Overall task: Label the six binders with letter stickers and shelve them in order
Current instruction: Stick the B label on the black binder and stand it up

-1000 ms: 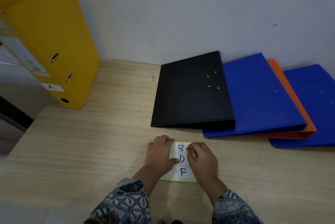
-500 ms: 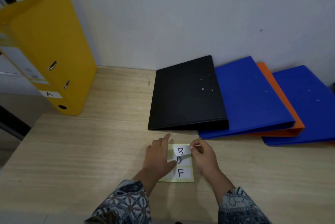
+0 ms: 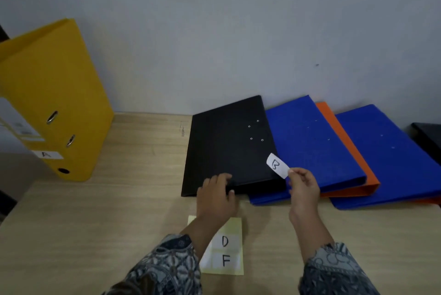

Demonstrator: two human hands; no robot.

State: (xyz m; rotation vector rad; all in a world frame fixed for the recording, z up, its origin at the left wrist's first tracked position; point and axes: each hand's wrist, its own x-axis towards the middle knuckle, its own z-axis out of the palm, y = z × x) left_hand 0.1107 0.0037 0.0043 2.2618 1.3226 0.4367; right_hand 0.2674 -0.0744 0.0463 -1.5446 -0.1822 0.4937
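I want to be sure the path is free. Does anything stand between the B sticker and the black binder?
Nothing visible does. The right hand pinches the B sticker over the near right corner of the black binder. The left hand holds its near edge further left.

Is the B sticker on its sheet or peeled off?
Peeled off: the right hand pinches the B sticker, well apart from the sheet.

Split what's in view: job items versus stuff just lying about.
Job: yellow binder, black binder, left blue binder, orange binder, right blue binder, second black binder, B sticker pinched in right hand, sticker sheet.
Lying about: only table, wall.
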